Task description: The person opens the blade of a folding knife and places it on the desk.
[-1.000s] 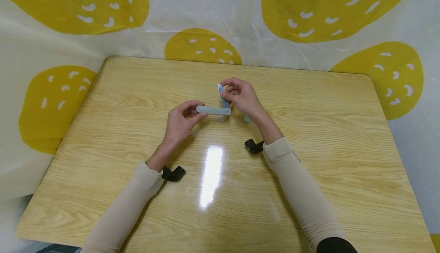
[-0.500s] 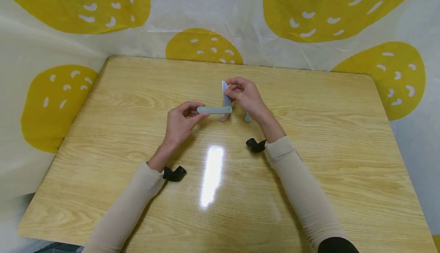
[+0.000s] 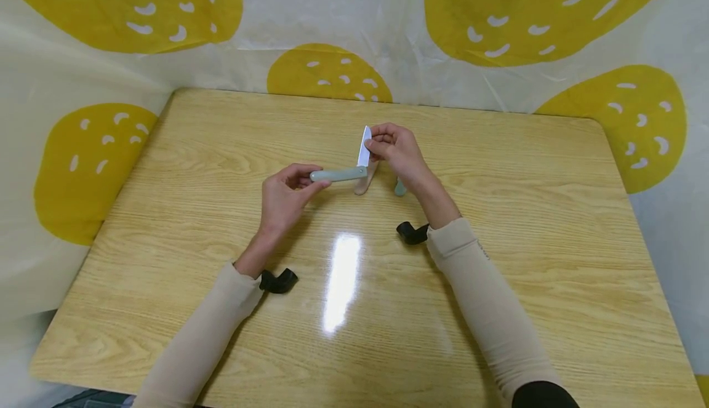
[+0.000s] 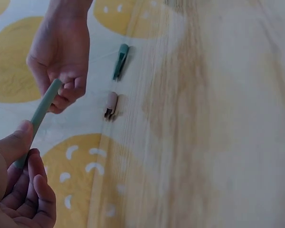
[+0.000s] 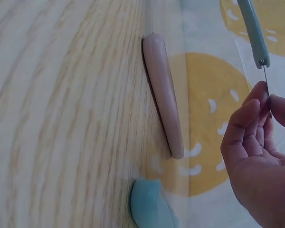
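Knife (image 3: 339, 175), one, in two hands (image 3: 281, 197) (image 3: 402, 154), two handles (image 5: 163, 97) (image 5: 149, 204) nearby

Pink handle (image 3: 362, 186) and green handle (image 3: 400, 188) partly covered

Pink handle: head view, far portion behind the right hand (image 3: 401, 152).
Green handle: head view, near end alone visible; remainder under the same hand and wrist. Right wrist view, cropped by bottom edge.
Folding knife (image 3: 338, 175): head view, blade (image 3: 362, 154) partly covered by the right thumb; right wrist view, grip cropped by top edge.
Left hand (image 3: 285, 199): left wrist view, cropped at left and bottom.
Right sleeve lettering (image 3: 480, 252): too small to read.
Black band (image 3: 543, 397), right arm: cropped by bottom edge.
Dark object (image 3: 91, 399), lower left: cropped, unidentifiable.
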The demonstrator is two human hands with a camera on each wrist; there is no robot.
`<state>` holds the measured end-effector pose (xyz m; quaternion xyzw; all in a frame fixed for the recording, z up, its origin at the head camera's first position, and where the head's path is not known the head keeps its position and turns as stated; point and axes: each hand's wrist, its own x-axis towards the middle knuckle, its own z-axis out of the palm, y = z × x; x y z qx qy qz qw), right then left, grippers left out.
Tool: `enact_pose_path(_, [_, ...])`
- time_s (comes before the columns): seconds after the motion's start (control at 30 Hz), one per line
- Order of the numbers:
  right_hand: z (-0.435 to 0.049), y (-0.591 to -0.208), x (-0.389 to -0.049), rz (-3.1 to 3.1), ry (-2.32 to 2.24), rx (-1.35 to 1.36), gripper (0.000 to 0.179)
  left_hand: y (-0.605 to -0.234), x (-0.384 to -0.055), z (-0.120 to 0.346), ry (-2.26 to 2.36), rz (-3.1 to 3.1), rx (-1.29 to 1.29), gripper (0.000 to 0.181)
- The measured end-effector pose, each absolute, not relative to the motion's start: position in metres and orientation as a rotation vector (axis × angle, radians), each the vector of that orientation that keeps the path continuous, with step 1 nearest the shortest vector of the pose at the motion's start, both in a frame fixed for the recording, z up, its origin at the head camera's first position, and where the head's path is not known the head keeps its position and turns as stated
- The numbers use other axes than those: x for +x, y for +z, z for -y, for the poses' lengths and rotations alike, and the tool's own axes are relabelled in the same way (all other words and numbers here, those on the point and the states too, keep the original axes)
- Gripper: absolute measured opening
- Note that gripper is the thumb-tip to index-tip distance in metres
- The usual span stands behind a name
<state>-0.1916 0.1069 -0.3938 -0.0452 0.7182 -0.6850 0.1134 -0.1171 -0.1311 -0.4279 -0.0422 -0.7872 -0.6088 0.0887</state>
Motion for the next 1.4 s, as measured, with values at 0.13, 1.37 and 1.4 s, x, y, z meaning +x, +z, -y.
enact_pose_path(0.13, [-0.1048,-0.3931,-0.1908,-2.103,-2.026,-0.095,0.022,-0.4274,-0.1149,0.1327,-1.827,2.313,-0.093,0.030])
enact_pose_path(1.37, [-0.0982,-0.3973,-0.1902,-1.868,-2.304,0.060,0.011,-0.4285,-0.1132,0.1288,-1.856,2.055,0.098,0.027])
enact_pose_path(1.4, [-0.0978,-0.3977,-0.1900,-1.868,-2.307,0.053,0.012,-0.4287,-0.1138,0.1288,-1.861,2.049,0.104,0.027])
